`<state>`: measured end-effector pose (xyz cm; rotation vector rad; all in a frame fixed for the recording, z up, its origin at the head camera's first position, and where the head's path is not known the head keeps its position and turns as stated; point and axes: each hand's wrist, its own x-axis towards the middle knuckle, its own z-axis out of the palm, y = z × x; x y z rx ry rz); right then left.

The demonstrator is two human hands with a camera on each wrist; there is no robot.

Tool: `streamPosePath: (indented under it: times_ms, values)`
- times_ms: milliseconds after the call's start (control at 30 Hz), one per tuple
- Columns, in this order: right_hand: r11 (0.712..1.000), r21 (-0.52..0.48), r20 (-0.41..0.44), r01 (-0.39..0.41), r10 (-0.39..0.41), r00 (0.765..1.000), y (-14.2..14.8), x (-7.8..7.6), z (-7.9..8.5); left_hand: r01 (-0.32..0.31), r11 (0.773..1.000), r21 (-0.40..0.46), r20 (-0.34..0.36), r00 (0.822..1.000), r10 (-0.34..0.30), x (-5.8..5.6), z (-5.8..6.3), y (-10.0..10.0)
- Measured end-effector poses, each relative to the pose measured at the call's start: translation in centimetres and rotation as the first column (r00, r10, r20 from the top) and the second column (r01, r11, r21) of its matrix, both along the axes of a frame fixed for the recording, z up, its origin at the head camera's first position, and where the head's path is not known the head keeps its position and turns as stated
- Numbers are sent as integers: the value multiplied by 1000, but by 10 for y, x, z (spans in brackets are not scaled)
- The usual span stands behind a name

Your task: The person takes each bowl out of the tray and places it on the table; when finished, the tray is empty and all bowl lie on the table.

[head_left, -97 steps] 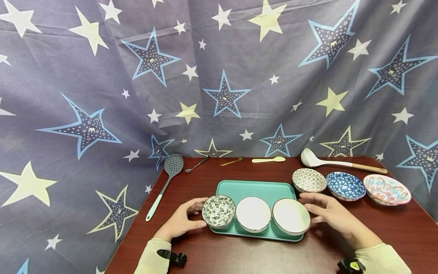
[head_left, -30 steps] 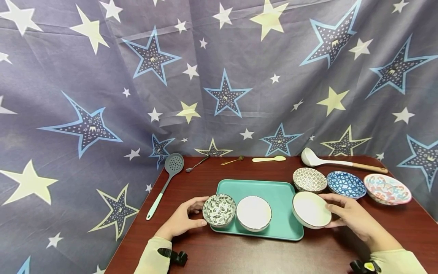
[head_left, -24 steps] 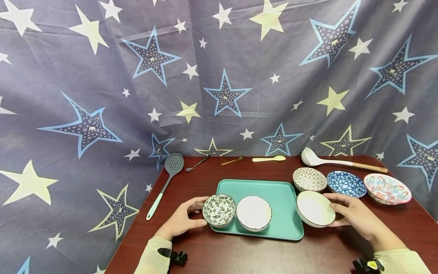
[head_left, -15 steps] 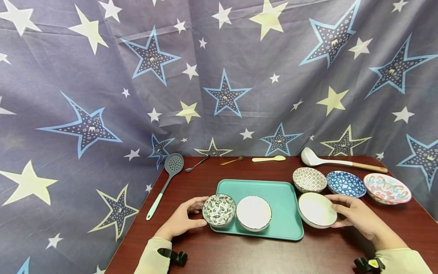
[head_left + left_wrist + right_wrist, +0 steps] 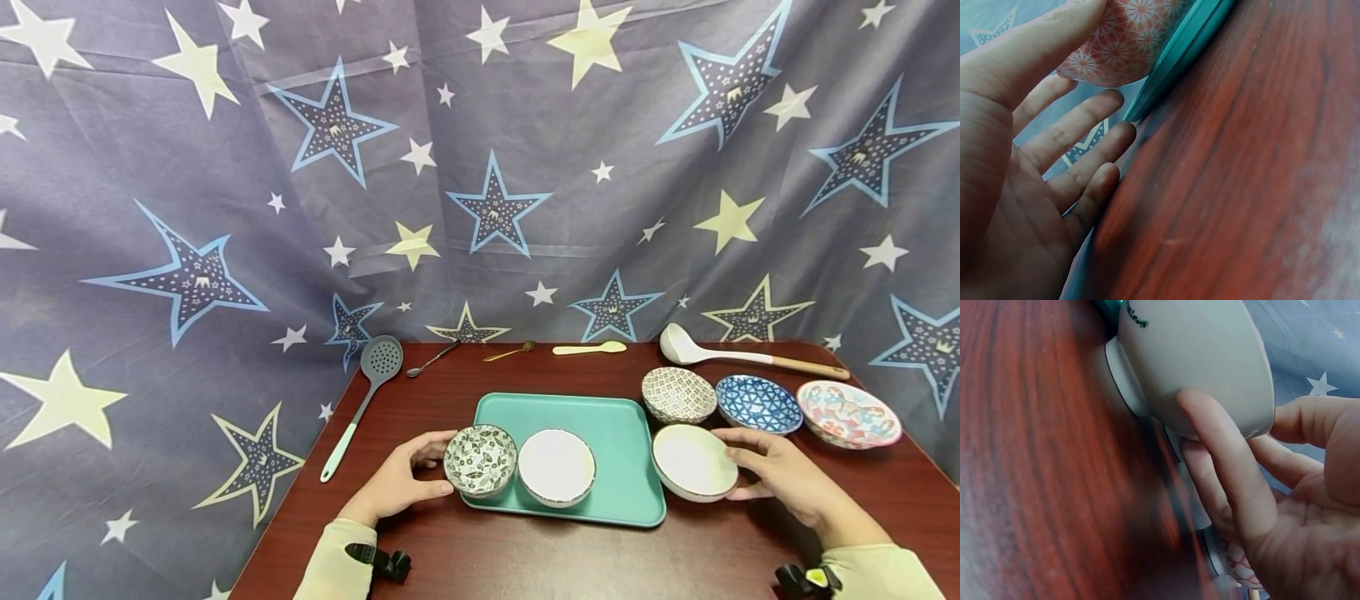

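A bowl with a black floral inside (image 5: 480, 461) stands on the left part of the teal tray (image 5: 630, 492). My left hand (image 5: 408, 475) is beside it, thumb against its side and fingers fairly straight. In the left wrist view the bowl's outside (image 5: 1125, 47) is red with white flowers. A white-lined bowl (image 5: 557, 468) stands next to it on the tray. Right of the tray my right hand (image 5: 780, 471) grips a cream bowl (image 5: 694, 462) by its side and rim. The right wrist view has that bowl's foot (image 5: 1125, 375) at the tabletop; contact is unclear.
At the back right are a tan patterned bowl (image 5: 678, 395), a blue bowl (image 5: 759, 404), a pink-and-blue bowl (image 5: 847, 414) and a ladle (image 5: 738, 358). A slotted skimmer (image 5: 360, 408) lies left, with several small spoons (image 5: 588, 348) along the back. A star-printed cloth (image 5: 480, 167) hangs behind.
My right hand has carried the cream bowl off the tray's right end to the right, and lately it sinks slightly. The left hand and the other bowls have stayed put.
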<state>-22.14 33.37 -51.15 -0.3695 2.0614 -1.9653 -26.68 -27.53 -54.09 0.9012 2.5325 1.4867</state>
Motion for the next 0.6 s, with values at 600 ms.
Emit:
streamPosePath:
  times_ms: [600]
  values:
    - [1000, -7, 21, 5, -5, 1000, -1, -1, -2, 7, 1000, 13, 3, 1000, -7, 0, -1, 0]
